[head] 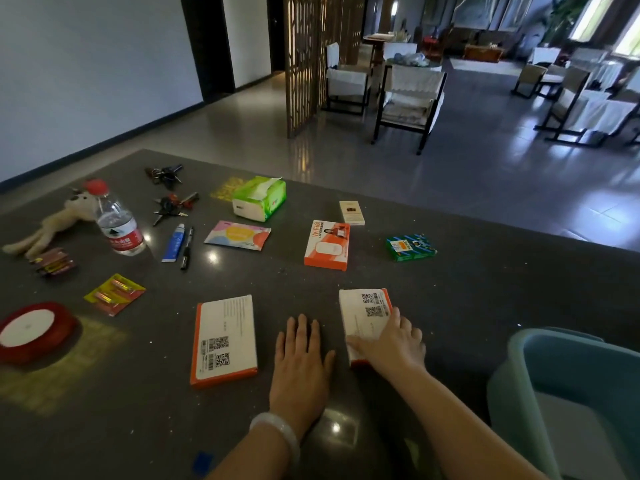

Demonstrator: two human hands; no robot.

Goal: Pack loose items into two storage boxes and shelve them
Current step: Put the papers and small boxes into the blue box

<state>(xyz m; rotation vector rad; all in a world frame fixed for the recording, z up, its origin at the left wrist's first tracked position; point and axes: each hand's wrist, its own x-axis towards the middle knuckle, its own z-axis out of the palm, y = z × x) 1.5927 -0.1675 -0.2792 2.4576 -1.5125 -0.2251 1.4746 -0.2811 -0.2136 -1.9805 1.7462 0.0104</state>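
Three orange boxes (327, 244), two key bunches (164, 174), one bin (568, 393).

We see two bare forearms reaching in from the lower edge of the view, with no sleeves covering either of them as far as the picture shows. On the left wrist sits a smooth, rounded bangle (277, 432), pale and milky white, slightly translucent, with a soft sheen where the light catches it. The left hand (300, 358) wears no ring that we can make out, and its nails look short and plain. The right hand (393, 344) is likewise bare, with nothing on the wrist behind it. We find no watch, glove or strap on either arm.
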